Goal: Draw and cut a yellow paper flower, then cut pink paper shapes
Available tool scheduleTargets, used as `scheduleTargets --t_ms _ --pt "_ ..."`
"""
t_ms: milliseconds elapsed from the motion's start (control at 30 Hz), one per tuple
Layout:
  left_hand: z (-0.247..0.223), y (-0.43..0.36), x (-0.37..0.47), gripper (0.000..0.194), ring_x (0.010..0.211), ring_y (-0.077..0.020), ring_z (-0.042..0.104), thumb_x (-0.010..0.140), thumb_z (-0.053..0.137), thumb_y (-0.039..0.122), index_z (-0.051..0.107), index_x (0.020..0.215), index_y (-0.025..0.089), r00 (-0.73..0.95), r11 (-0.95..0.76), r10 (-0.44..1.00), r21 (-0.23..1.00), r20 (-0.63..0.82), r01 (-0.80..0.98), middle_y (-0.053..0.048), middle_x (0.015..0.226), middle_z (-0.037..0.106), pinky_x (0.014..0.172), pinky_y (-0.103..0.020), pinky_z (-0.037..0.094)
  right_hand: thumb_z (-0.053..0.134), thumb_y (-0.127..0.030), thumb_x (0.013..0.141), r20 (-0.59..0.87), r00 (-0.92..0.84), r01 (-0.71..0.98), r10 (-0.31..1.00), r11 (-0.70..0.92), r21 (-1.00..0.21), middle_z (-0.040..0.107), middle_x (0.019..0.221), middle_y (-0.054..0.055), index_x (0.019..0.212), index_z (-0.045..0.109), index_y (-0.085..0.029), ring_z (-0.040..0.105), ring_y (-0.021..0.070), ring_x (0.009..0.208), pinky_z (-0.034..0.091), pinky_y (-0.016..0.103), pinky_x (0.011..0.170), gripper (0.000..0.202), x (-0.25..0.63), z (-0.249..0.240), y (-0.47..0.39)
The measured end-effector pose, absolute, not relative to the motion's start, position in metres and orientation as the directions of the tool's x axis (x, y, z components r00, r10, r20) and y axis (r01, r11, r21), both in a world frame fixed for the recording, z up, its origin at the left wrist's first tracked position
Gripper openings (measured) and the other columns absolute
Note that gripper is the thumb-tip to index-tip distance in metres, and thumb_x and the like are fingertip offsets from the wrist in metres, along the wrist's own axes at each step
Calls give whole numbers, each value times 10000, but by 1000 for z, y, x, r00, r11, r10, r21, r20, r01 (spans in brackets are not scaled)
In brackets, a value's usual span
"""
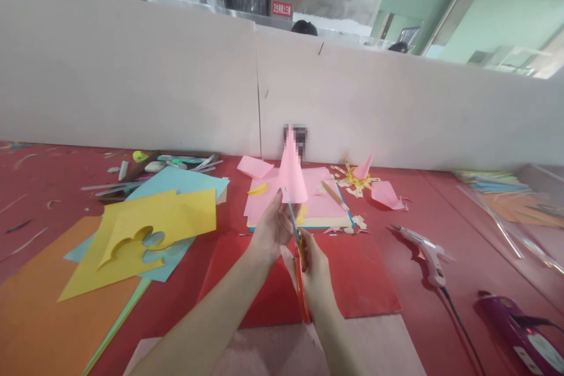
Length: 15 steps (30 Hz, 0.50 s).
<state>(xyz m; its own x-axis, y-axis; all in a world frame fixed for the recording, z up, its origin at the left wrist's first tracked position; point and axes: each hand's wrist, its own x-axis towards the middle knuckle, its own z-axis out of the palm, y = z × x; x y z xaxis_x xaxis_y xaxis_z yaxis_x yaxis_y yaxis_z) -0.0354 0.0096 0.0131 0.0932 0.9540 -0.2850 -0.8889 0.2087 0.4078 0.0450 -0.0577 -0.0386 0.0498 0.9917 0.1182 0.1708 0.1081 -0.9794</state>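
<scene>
In the middle of the head view, my left hand [272,228] is closed around the lower edge of a pink paper cone [291,171], whose tip points up. My right hand [318,267] grips a pair of scissors [299,285] with orange-red handles. The scissor blades reach up beside the cone's bottom edge, close to my left fingers. Both hands are above a red mat [361,276]. Behind them, pink paper sheets [317,179] lie stacked with a pencil-like stick [333,195] on top.
Yellow sheets [185,211] with cut-outs lie at left over blue and orange paper [35,299]. A tray of tools [176,161] stands behind them. At right are a glue gun [425,249], a purple device [520,329] and a small pink cone [365,167] on a yellow piece. A white partition [176,82] stands behind.
</scene>
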Motion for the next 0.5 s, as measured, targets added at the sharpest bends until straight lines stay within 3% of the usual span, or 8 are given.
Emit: scheduleTargets --t_ms 133,267,367,500 --pt "10 14 -39 136 665 -97 661 827 539 189 630 927 179 87 176 973 439 -214 -881 9 737 702 650 -168 527 598 -344 742 60 33 54 998 58 -997 483 683 -28 937 541 -180 435 111 581 388 202 548 261 43 -36 -57" --pt "9 25 -52 154 802 -109 661 842 516 180 620 955 168 -21 38 992 446 -126 -894 -19 829 708 757 -194 525 623 -352 726 20 59 33 998 18 -999 484 674 -32 842 537 -176 445 108 588 394 200 561 228 40 -37 -56" --pt "13 30 -62 167 883 -118 646 857 496 198 614 969 159 -83 -23 990 443 -117 -896 -35 893 703 845 -227 504 621 -355 728 27 81 31 996 24 -999 509 700 -19 935 545 -178 479 122 625 412 208 581 283 40 -40 -55" --pt "18 29 -67 180 899 -108 639 861 487 203 612 984 160 -52 15 990 462 -133 -887 -34 916 698 859 -211 496 626 -344 723 77 143 68 987 68 -995 536 751 -10 1065 518 -195 509 123 638 429 216 608 389 42 -45 -53"
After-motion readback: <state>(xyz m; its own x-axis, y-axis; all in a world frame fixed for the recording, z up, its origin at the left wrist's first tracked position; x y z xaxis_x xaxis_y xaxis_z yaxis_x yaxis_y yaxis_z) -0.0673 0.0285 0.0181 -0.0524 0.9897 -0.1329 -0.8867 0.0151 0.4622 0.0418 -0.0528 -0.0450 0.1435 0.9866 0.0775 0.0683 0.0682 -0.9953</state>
